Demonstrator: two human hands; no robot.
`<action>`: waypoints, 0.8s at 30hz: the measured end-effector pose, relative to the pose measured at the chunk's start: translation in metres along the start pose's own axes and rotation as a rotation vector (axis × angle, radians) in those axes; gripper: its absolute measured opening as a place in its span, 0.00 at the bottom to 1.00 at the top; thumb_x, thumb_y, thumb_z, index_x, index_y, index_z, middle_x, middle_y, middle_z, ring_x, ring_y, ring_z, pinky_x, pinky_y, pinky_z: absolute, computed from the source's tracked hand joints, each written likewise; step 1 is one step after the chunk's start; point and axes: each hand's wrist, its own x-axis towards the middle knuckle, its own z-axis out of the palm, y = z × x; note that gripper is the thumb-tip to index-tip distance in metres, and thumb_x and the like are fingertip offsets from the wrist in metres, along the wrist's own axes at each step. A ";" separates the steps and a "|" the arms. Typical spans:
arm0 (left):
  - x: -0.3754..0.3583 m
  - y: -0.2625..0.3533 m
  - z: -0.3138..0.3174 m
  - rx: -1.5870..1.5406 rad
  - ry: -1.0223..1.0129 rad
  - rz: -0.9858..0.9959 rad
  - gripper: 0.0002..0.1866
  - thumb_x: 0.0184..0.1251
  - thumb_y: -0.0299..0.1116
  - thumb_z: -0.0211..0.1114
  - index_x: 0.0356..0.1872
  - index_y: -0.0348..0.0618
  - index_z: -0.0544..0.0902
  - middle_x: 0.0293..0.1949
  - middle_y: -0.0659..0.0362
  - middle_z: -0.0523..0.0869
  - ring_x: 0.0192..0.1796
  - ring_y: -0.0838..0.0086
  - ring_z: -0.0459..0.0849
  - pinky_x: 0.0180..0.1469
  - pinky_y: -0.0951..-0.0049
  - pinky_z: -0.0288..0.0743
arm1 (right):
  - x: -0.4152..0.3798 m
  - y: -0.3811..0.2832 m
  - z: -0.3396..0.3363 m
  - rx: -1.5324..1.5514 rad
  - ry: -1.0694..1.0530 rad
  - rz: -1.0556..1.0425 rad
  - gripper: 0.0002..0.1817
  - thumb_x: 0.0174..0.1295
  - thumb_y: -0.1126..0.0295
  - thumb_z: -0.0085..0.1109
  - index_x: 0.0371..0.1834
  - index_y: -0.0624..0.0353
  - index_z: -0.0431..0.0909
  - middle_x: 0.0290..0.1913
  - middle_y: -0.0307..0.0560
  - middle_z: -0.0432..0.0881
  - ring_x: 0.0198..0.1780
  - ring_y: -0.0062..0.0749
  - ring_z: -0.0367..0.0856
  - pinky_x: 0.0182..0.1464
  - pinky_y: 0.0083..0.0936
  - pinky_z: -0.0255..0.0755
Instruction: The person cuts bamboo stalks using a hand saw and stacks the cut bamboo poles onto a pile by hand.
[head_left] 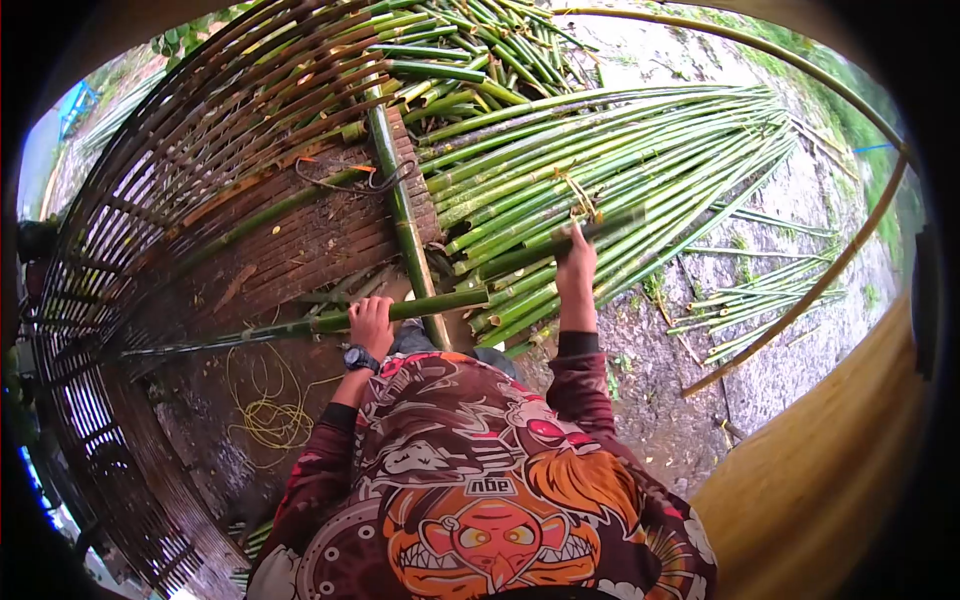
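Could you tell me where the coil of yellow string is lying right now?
In the head view, the yellow string lies on the ground at lower left, just left of the person's left forearm, below the bamboo pole gripped by the left hand.

Pole under my left hand: green bamboo pole [300, 325], lying nearly level, centre-left of frame.
Pole in my right hand: darker green bamboo strip [540, 250], slanting up-right, centre frame.
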 end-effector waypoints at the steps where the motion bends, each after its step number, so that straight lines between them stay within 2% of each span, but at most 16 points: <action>1: -0.001 0.001 0.004 -0.001 0.013 0.000 0.24 0.50 0.28 0.73 0.52 0.49 0.80 0.49 0.58 0.81 0.58 0.61 0.77 0.65 0.54 0.64 | -0.022 -0.023 0.044 -0.256 -0.121 -0.138 0.12 0.73 0.61 0.62 0.50 0.55 0.77 0.39 0.44 0.85 0.35 0.31 0.83 0.41 0.28 0.79; 2: 0.000 0.002 0.007 -0.004 0.025 0.002 0.24 0.50 0.27 0.73 0.53 0.49 0.80 0.49 0.58 0.80 0.58 0.60 0.77 0.65 0.54 0.64 | -0.043 -0.033 0.080 -0.535 -0.353 -0.285 0.13 0.70 0.63 0.63 0.52 0.54 0.78 0.39 0.45 0.84 0.35 0.32 0.82 0.40 0.29 0.77; 3: 0.002 0.000 0.011 0.026 -0.009 -0.012 0.23 0.52 0.28 0.73 0.52 0.50 0.80 0.49 0.59 0.80 0.58 0.62 0.77 0.64 0.56 0.65 | -0.088 -0.049 0.130 -0.680 -0.412 -0.239 0.12 0.69 0.68 0.61 0.52 0.60 0.78 0.40 0.43 0.84 0.40 0.33 0.82 0.46 0.35 0.77; 6: 0.000 -0.006 0.030 0.047 -0.084 -0.022 0.24 0.51 0.29 0.73 0.52 0.50 0.80 0.49 0.59 0.81 0.59 0.62 0.77 0.65 0.56 0.65 | -0.197 -0.060 0.211 -1.052 -0.999 -0.689 0.21 0.65 0.66 0.66 0.60 0.56 0.76 0.47 0.59 0.86 0.49 0.51 0.87 0.50 0.44 0.79; 9: -0.003 -0.012 0.041 0.104 -0.117 -0.016 0.25 0.51 0.30 0.74 0.54 0.50 0.81 0.51 0.58 0.82 0.61 0.60 0.77 0.64 0.55 0.66 | -0.233 -0.059 0.222 -0.946 -1.047 -1.023 0.23 0.64 0.65 0.67 0.62 0.55 0.76 0.49 0.58 0.86 0.50 0.53 0.86 0.51 0.46 0.79; 11: -0.004 -0.012 0.037 0.012 -0.155 -0.027 0.24 0.51 0.30 0.74 0.53 0.51 0.81 0.50 0.58 0.82 0.60 0.60 0.78 0.63 0.55 0.67 | -0.226 -0.077 0.198 -0.948 -0.905 -0.321 0.24 0.63 0.62 0.68 0.61 0.57 0.75 0.48 0.58 0.86 0.51 0.52 0.86 0.53 0.46 0.78; 12: -0.004 -0.015 0.039 -0.019 -0.174 -0.033 0.23 0.51 0.30 0.74 0.52 0.52 0.81 0.49 0.58 0.82 0.59 0.60 0.78 0.62 0.55 0.67 | -0.187 -0.043 0.166 -0.804 -0.840 -0.448 0.28 0.64 0.61 0.69 0.65 0.59 0.74 0.50 0.58 0.87 0.52 0.46 0.87 0.55 0.42 0.78; 13: -0.003 -0.013 0.033 -0.034 -0.166 -0.021 0.21 0.52 0.30 0.72 0.51 0.52 0.82 0.49 0.59 0.82 0.58 0.60 0.79 0.61 0.55 0.67 | -0.162 -0.042 0.127 -0.961 -0.679 -0.263 0.30 0.64 0.62 0.69 0.68 0.59 0.73 0.53 0.56 0.87 0.52 0.37 0.86 0.56 0.37 0.78; 15: -0.009 -0.032 0.056 -0.031 -0.336 -0.006 0.22 0.51 0.34 0.72 0.52 0.55 0.82 0.50 0.59 0.83 0.59 0.60 0.79 0.62 0.52 0.68 | -0.078 0.032 -0.016 -0.375 -0.400 -0.043 0.36 0.68 0.61 0.66 0.77 0.56 0.63 0.67 0.52 0.79 0.59 0.43 0.82 0.58 0.43 0.78; 16: -0.016 -0.038 0.066 -0.027 -0.479 -0.016 0.23 0.51 0.35 0.72 0.52 0.56 0.83 0.50 0.59 0.83 0.60 0.60 0.79 0.62 0.50 0.68 | -0.098 -0.001 -0.047 -0.254 -0.099 0.101 0.33 0.72 0.63 0.62 0.77 0.58 0.61 0.63 0.50 0.78 0.59 0.39 0.80 0.55 0.41 0.78; 17: -0.020 -0.041 0.070 -0.047 -0.533 -0.055 0.24 0.50 0.35 0.73 0.53 0.58 0.83 0.50 0.59 0.84 0.60 0.60 0.79 0.62 0.48 0.68 | -0.080 0.007 -0.120 -0.196 0.132 0.186 0.39 0.73 0.59 0.60 0.81 0.58 0.53 0.64 0.54 0.76 0.62 0.48 0.76 0.61 0.53 0.77; 18: -0.018 -0.042 0.070 -0.064 -0.585 -0.094 0.24 0.50 0.36 0.73 0.53 0.59 0.83 0.50 0.59 0.84 0.60 0.60 0.79 0.62 0.47 0.68 | -0.064 0.031 -0.209 0.181 0.000 0.117 0.38 0.74 0.58 0.57 0.81 0.55 0.50 0.63 0.57 0.73 0.62 0.53 0.75 0.64 0.62 0.74; 19: -0.014 -0.032 0.054 -0.028 -0.546 -0.082 0.23 0.52 0.34 0.71 0.53 0.57 0.83 0.51 0.59 0.84 0.61 0.59 0.80 0.62 0.49 0.69 | -0.072 0.027 -0.267 0.266 0.423 0.201 0.37 0.74 0.59 0.56 0.80 0.55 0.51 0.63 0.57 0.70 0.62 0.55 0.74 0.64 0.67 0.73; 20: -0.012 -0.027 0.047 -0.033 -0.537 -0.097 0.23 0.52 0.34 0.71 0.53 0.57 0.83 0.51 0.59 0.84 0.61 0.59 0.80 0.62 0.49 0.69 | -0.080 0.033 -0.333 0.360 0.604 0.112 0.37 0.73 0.62 0.57 0.80 0.58 0.51 0.65 0.58 0.67 0.62 0.56 0.75 0.62 0.69 0.75; 21: -0.009 -0.025 0.042 -0.034 -0.473 -0.096 0.23 0.52 0.33 0.70 0.53 0.56 0.82 0.52 0.58 0.84 0.61 0.59 0.79 0.62 0.50 0.69 | -0.106 0.015 -0.347 0.187 0.773 0.071 0.34 0.71 0.65 0.57 0.75 0.66 0.56 0.61 0.60 0.71 0.59 0.57 0.79 0.59 0.67 0.79; 24: 0.002 -0.019 0.029 -0.060 -0.358 -0.115 0.21 0.55 0.29 0.68 0.52 0.53 0.81 0.53 0.57 0.84 0.62 0.59 0.79 0.62 0.53 0.70 | -0.066 -0.005 -0.326 0.066 0.699 -0.013 0.27 0.70 0.66 0.57 0.69 0.64 0.65 0.60 0.59 0.76 0.59 0.53 0.81 0.57 0.57 0.80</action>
